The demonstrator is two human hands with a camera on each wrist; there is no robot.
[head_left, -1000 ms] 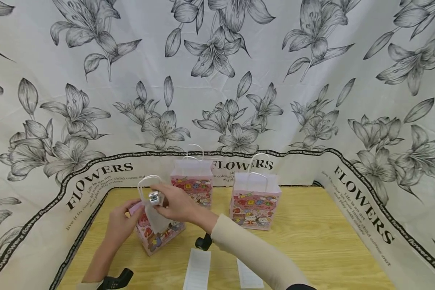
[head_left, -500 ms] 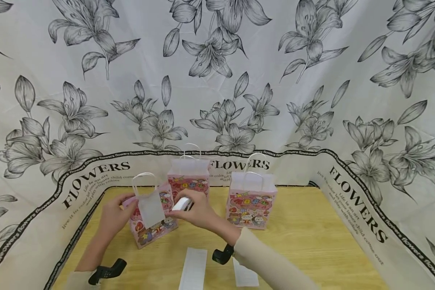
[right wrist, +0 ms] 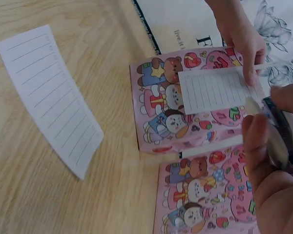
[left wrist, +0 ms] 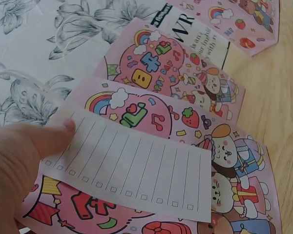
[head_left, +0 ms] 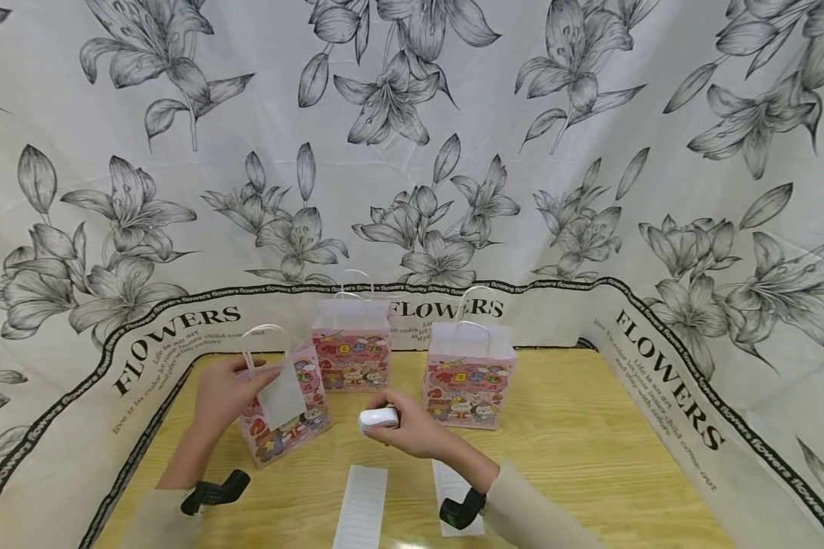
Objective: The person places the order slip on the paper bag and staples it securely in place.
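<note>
In the head view, a pink cartoon paper bag (head_left: 264,450) with white handles stands on the left of the table. A white lined checklist (left wrist: 132,165) with small boxes lies against its front, below the bag's top edge. My left hand (head_left: 223,393) pinches the sheet and the bag's top, the thumb on the paper and the other fingers mostly hidden behind. My right hand (head_left: 412,428), apart from the bag and to its right, grips a small white stapler (head_left: 379,418). Its dark, metallic inner side shows between finger and thumb in the right wrist view.
Two similar pink bags, one (head_left: 350,370) behind and one (head_left: 463,396) to the right, stand upright near the flower-printed curtain (head_left: 412,191). Lined paper strips, one (head_left: 360,507) left and one (head_left: 445,479) right, lie at the table's front; my right wrist partly covers the latter.
My right hand has drawn back from the bag's top, rightward and toward me, with the stapler. The left hand stays at the bag, its thumb now over the sheet's upper part.
</note>
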